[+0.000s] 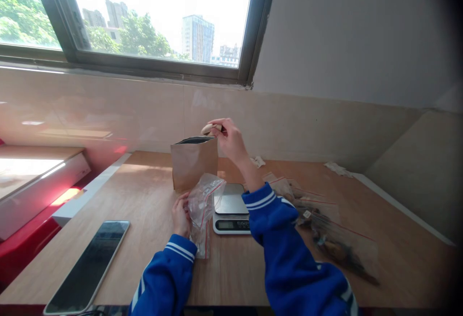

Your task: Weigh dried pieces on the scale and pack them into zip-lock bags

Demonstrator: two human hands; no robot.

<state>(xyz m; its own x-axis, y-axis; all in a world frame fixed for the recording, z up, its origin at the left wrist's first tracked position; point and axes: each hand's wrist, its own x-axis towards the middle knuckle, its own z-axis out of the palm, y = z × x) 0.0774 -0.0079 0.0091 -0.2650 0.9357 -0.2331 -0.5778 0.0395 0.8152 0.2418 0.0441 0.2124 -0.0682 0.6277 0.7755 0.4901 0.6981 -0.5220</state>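
My right hand (233, 143) is raised at the open top of a brown paper bag (193, 164), pinching a small pale, rounded piece (208, 128) whose kind I cannot make out. The paper bag stands upright with a dark inside. Lower down, my left hand (182, 215) is closed on the edge of a crumpled clear zip bag (202, 202) with a red seal line. Beside that bag sits a white kitchen scale (231, 205) with a metal plate and a small display; my right sleeve covers its right side.
Several clear zip bags with dark dried contents (336, 246) lie to the right. A large phone (90, 263) rests at the left of the wooden table (144, 195). White scraps (338, 169) lie along the back edge. A tiled wall and window stand behind.
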